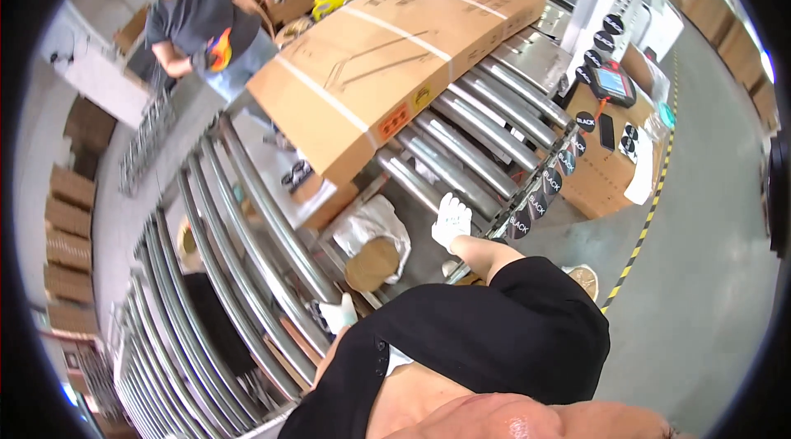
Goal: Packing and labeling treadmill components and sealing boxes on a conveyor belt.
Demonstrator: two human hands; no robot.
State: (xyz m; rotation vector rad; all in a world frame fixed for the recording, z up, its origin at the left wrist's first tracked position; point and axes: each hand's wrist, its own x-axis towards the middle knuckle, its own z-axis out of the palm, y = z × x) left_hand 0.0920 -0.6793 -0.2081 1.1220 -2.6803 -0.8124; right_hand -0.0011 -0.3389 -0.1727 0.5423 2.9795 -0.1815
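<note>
My right hand [451, 223], in a white glove, rests at the near end of the roller conveyor [474, 150], its fingers stretched out over a roller. My left hand [338, 313], also gloved in white, is at the near edge of the other roller section [247, 216], beside a small dark part. Its fingers are mostly hidden, so I cannot tell whether it grips anything. Ahead of both hands, a long flat cardboard box [387, 43] with white straps lies across the rollers. Neither hand touches it.
A person [206, 18] in a dark shirt stands at the far left, holding something orange. Round black labels [552, 182] line the conveyor's right rail. To the right, a carton [601, 167] carries a handheld device [611, 83] and a phone [607, 132]. Paper-lined gap between roller sections.
</note>
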